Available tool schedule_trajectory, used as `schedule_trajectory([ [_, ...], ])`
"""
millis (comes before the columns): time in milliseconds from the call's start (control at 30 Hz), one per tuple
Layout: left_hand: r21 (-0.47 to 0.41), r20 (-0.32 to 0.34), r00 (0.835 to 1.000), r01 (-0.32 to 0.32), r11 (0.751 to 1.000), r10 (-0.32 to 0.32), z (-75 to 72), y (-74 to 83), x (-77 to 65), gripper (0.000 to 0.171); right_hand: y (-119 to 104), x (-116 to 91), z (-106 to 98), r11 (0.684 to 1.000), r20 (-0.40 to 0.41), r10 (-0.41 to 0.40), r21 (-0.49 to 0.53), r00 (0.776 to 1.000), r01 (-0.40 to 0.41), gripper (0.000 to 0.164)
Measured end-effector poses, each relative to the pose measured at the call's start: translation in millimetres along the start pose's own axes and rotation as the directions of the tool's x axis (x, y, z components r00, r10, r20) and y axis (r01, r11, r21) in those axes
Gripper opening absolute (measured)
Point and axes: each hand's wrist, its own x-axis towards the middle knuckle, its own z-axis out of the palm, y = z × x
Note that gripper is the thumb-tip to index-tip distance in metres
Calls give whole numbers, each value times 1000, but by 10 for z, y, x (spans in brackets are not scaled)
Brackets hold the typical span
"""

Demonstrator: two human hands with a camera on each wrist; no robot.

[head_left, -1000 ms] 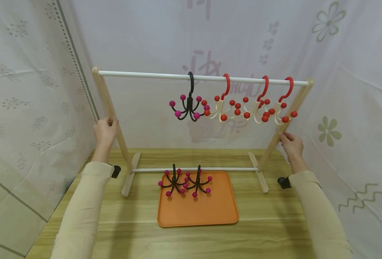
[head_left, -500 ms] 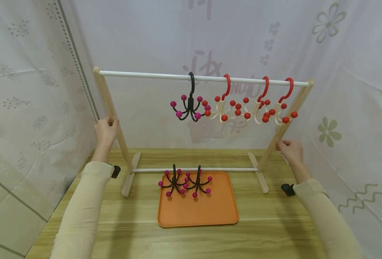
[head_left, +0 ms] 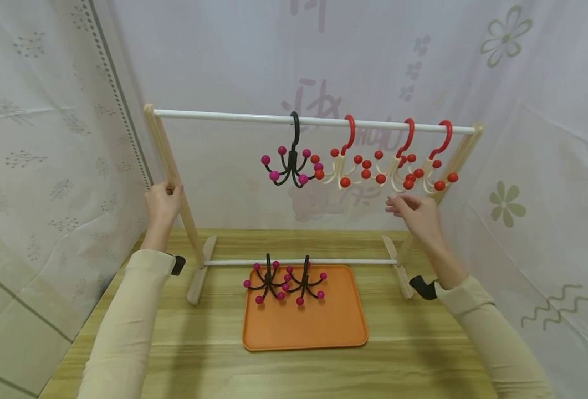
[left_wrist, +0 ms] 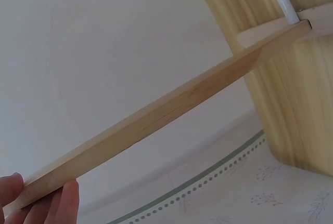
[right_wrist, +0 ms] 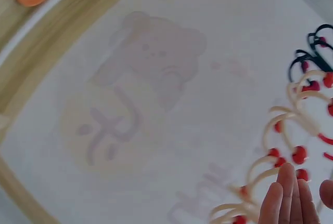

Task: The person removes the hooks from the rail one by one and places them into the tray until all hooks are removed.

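On the left, my left hand (head_left: 163, 204) grips the wooden post (head_left: 189, 221) of a rack; the left wrist view shows fingers (left_wrist: 66, 206) and thumb on either side of it. My right hand (head_left: 422, 219) hovers just below the hanging hooks, holding nothing, with its fingers extended and thumb apart in the right wrist view. From the white top rail (head_left: 214, 115) hang a black multi-arm hook hanger (head_left: 293, 160) with magenta balls and three red-and-cream ones, a left (head_left: 349, 130), a middle (head_left: 410, 132) and a right hanger (head_left: 443, 141), all with red ball tips.
Two black hook hangers, left (head_left: 267, 280) and right (head_left: 305, 280), lie on an orange tray (head_left: 313, 335) on the wooden table (head_left: 398, 360). Behind the tray runs the white lower rail (head_left: 368, 261). The right post (head_left: 458, 158) stands beside my right hand. Patterned cloth (head_left: 224, 61) hangs behind.
My right hand has let go of the right post and moved left and up, beneath the red-and-cream hangers. My left hand stays on its post.
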Motion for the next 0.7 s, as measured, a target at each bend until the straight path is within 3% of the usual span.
schedule_trajectory([
  [200, 4, 1, 1000, 7, 1000, -7, -10, 11, 12, 29, -351, 108, 108, 993, -6, -77, 90, 997, 78, 42],
  [367, -2, 6, 1000, 9, 1000, -9, -4, 8, 8, 29, -603, 199, 274, 975, 35, -149, 174, 988, 141, 38],
  [533, 10, 11, 1000, 12, 1000, -12, 7, 5, 0, 30, -770, 256, 496, 961, 125, -161, 247, 979, 127, 37],
  [700, 13, 11, 1000, 14, 1000, -14, 4, -1, 1, 32, -883, 321, 688, 970, 159, -138, 223, 978, 100, 39],
])
